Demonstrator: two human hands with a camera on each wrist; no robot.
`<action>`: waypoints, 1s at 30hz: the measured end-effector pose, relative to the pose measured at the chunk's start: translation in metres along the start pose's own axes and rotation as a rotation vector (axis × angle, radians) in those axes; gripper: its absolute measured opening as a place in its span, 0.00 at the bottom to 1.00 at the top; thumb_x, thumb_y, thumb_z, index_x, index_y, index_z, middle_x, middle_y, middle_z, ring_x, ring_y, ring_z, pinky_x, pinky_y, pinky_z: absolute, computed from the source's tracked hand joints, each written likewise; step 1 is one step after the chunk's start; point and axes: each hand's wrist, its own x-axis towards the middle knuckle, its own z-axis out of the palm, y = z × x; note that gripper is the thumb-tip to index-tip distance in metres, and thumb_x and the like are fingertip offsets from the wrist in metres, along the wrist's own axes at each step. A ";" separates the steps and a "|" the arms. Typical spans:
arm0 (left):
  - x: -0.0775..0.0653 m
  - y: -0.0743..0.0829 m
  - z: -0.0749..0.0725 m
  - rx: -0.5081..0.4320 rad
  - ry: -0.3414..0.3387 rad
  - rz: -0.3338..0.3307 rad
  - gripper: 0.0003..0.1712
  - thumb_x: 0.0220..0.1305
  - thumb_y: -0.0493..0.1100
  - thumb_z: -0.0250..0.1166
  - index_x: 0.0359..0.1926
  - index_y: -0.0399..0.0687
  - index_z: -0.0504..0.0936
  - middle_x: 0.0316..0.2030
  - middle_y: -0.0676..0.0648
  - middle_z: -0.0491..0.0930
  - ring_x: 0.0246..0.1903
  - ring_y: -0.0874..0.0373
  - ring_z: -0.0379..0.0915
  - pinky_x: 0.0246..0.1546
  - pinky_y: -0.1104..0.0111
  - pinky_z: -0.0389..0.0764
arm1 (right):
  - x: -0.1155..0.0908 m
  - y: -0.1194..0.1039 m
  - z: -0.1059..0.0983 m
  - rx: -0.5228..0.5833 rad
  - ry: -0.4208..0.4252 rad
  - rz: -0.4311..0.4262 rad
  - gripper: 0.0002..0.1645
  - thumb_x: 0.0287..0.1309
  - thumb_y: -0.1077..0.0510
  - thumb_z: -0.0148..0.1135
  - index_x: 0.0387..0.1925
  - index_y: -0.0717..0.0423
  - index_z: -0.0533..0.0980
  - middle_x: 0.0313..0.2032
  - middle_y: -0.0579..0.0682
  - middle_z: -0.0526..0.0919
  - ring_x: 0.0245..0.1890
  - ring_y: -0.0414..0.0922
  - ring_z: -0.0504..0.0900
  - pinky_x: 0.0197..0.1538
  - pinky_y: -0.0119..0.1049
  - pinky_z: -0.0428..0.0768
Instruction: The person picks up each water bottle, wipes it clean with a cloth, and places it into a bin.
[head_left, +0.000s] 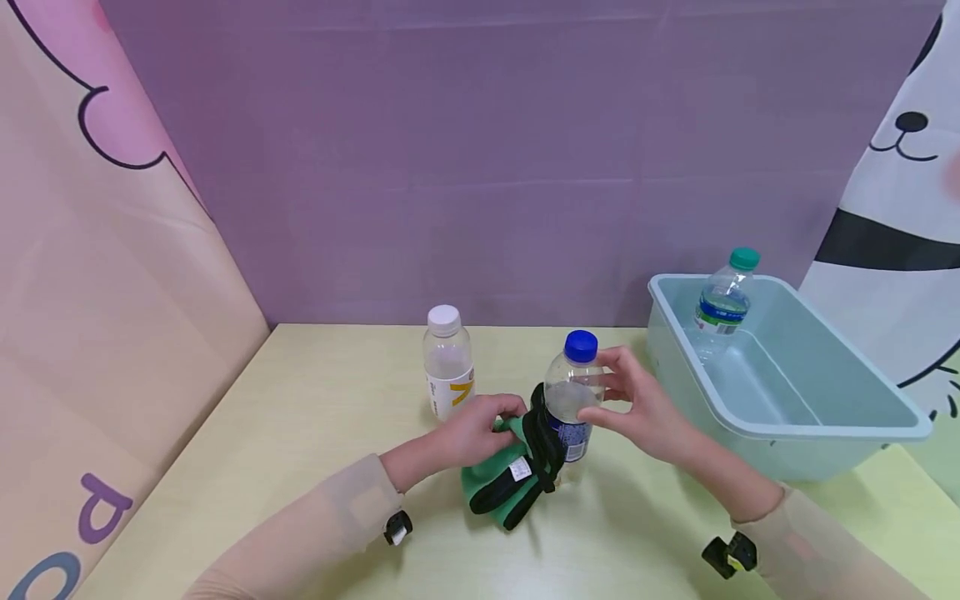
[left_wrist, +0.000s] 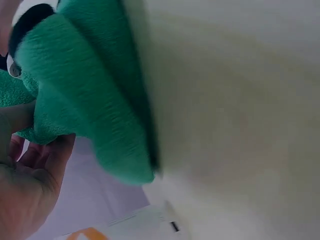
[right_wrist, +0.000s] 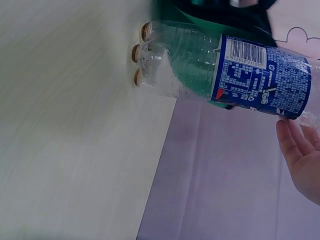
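In the head view my left hand (head_left: 480,429) grips a folded green plush cloth item (head_left: 487,479) with black trim and a white tag. Its exact kind is unclear; the left wrist view shows the thick green fabric (left_wrist: 80,90) between thumb and fingers. My right hand (head_left: 641,408) holds the upper part of a clear plastic bottle (head_left: 573,400) with a blue cap and blue label, thumb in front. The bottle is upright, its base close to or on the table. Black trim of the cloth touches or overlaps its left side. A second clear bottle (head_left: 447,367), white-capped, stands behind my left hand.
A light blue plastic tub (head_left: 757,429) stands at the right of the pale wooden table (head_left: 337,375). Inside it, a green-capped bottle (head_left: 723,304) leans against the far left wall. A purple sheet (head_left: 450,167) hangs behind the table, with printed sheets at both sides.
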 end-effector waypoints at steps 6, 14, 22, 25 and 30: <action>-0.002 -0.007 0.006 -0.012 -0.032 -0.001 0.12 0.54 0.24 0.63 0.30 0.45 0.76 0.26 0.56 0.72 0.31 0.62 0.67 0.37 0.70 0.70 | 0.000 -0.001 0.000 -0.002 -0.002 0.028 0.32 0.53 0.70 0.68 0.55 0.65 0.61 0.54 0.65 0.74 0.49 0.61 0.80 0.45 0.36 0.80; 0.005 0.009 -0.006 -0.154 0.094 -0.026 0.08 0.58 0.26 0.63 0.33 0.43 0.77 0.29 0.53 0.77 0.35 0.61 0.71 0.36 0.67 0.76 | 0.000 0.000 0.001 -0.001 0.007 0.002 0.31 0.52 0.70 0.69 0.54 0.65 0.62 0.53 0.64 0.75 0.50 0.61 0.79 0.47 0.37 0.80; 0.012 0.030 -0.021 -0.272 0.199 -0.015 0.07 0.59 0.25 0.61 0.36 0.38 0.77 0.33 0.43 0.80 0.37 0.56 0.73 0.32 0.68 0.80 | 0.000 0.001 0.001 -0.011 0.028 0.010 0.33 0.51 0.70 0.69 0.54 0.65 0.62 0.54 0.65 0.75 0.52 0.63 0.77 0.49 0.35 0.78; 0.013 0.035 -0.026 -0.269 0.233 -0.012 0.06 0.60 0.26 0.61 0.37 0.38 0.77 0.34 0.44 0.80 0.37 0.56 0.73 0.34 0.68 0.81 | 0.000 0.001 0.001 -0.011 0.024 0.015 0.33 0.51 0.70 0.69 0.55 0.65 0.62 0.54 0.65 0.75 0.52 0.63 0.77 0.49 0.34 0.78; 0.018 0.049 -0.034 -0.257 0.284 0.004 0.05 0.62 0.30 0.62 0.39 0.39 0.78 0.35 0.45 0.80 0.37 0.53 0.73 0.37 0.66 0.81 | 0.000 0.001 0.001 -0.018 0.034 0.001 0.32 0.50 0.71 0.69 0.54 0.66 0.62 0.54 0.64 0.75 0.52 0.59 0.78 0.49 0.33 0.78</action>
